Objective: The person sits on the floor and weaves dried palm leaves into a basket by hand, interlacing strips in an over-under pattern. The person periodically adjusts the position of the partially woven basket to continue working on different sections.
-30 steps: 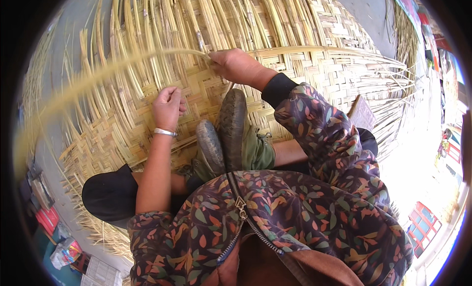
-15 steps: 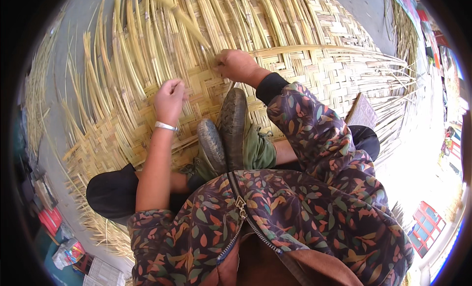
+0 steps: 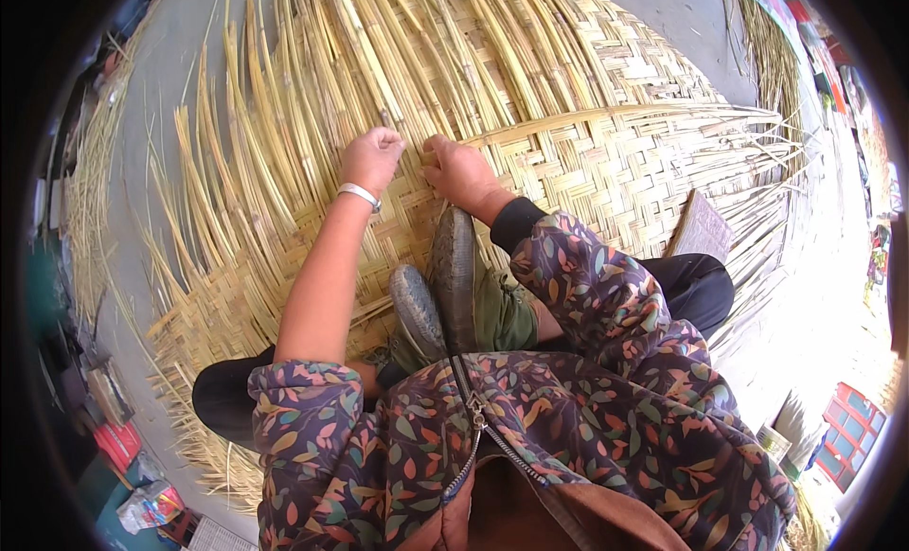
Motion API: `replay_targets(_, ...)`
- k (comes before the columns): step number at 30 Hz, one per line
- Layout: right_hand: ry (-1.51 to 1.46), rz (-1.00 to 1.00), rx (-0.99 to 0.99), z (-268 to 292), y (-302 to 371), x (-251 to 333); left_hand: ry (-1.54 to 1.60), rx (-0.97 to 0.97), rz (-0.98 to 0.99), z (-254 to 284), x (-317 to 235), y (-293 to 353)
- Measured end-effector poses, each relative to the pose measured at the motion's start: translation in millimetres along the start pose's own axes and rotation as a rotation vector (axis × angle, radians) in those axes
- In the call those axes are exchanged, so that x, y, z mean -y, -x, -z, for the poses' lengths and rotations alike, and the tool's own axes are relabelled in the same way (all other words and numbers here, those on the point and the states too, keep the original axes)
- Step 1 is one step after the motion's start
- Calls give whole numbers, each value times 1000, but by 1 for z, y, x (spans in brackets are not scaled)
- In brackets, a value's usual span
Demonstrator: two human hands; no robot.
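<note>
I sit on a large woven mat (image 3: 578,191) of pale yellow split-cane or bamboo strips. Loose strip ends (image 3: 312,87) fan out from its weave toward the far left. My left hand (image 3: 372,161), with a silver bracelet on the wrist, is closed in a pinch over the edge of the weave; what its fingers hold is too small to make out. Close to its right, my right hand (image 3: 464,175) has curled fingers low over the strips, and its grip is hidden. A long crosswise strip (image 3: 568,118) runs rightward from beside the right hand.
My shoes (image 3: 453,276) rest on the mat just below the hands. A flat wooden board (image 3: 703,227) lies at the right by my knee. Bundles of loose strips (image 3: 95,201) lie on the grey floor at far left, and others (image 3: 776,68) at far right.
My left hand has moved right and slightly up, close to the right hand. My right hand has come down a little. The blurred strip raised above the mat is no longer seen lifted.
</note>
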State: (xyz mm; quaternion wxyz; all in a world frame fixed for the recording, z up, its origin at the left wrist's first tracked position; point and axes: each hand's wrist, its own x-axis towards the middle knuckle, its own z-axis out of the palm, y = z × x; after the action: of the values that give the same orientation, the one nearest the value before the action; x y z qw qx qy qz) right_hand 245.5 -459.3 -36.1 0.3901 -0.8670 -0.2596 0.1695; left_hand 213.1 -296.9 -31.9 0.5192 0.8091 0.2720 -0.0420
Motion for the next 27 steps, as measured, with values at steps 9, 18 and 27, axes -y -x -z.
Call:
replay_targets(9,-890,-498,-229,45,44,-33,-390,-213,-231,-10,18,6)
replay_targets(18,-1473,-535,-597,87,29,-58,-724,138,-558,-48,-44,24)
replay_targets(27,-1500,-300,-783,116,8,-67,-509,201,-213,-54,-47,9)
